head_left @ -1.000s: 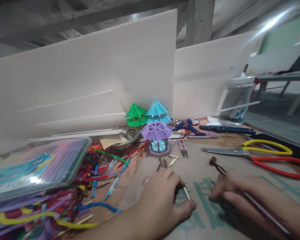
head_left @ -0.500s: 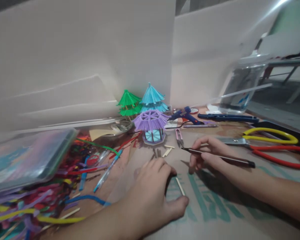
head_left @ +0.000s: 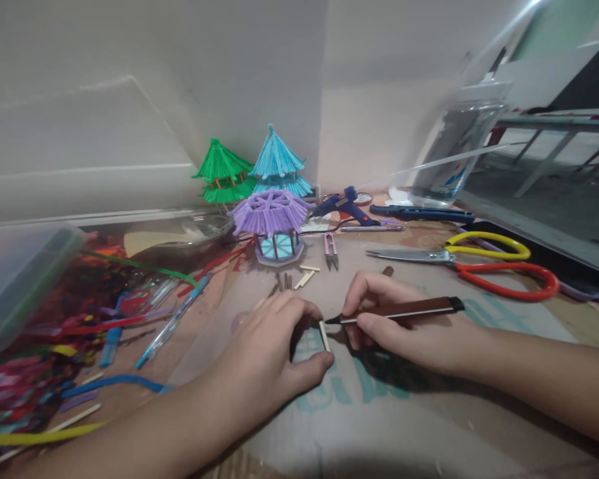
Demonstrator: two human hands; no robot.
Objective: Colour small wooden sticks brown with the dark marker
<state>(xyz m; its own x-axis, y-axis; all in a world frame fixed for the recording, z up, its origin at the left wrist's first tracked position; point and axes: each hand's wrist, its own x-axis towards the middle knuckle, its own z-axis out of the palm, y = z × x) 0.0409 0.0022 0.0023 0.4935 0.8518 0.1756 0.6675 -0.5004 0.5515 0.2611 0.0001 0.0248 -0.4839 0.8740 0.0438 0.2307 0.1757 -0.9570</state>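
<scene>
My left hand [head_left: 274, 346] pinches a short pale wooden stick [head_left: 325, 336] between thumb and forefinger, low over the work mat [head_left: 299, 432]. In my right hand [head_left: 384, 313] is a brown marker [head_left: 409, 309], its dark tip at the upper end of the stick. Several pale cut sticks [head_left: 305, 278] and a few dark brown ones [head_left: 284, 283] lie just beyond my left hand. Behind them stands a small pavilion model [head_left: 274, 223] with a purple roof, dark posts and a light blue floor.
Green [head_left: 219, 169] and blue [head_left: 278, 159] roofed models stand at the back. Thread snips [head_left: 331, 249], a glue gun [head_left: 347, 205], scissors [head_left: 459, 259], blue-handled pliers or cutter [head_left: 422, 213] and a clear jar [head_left: 442, 153] lie rightward. Colourful pipe cleaners [head_left: 24, 372] and a plastic box [head_left: 24, 279] crowd the left.
The marker has come left and down with my right hand, its tip now at the stick. My left hand still pinches the stick. The whole view has shifted.
</scene>
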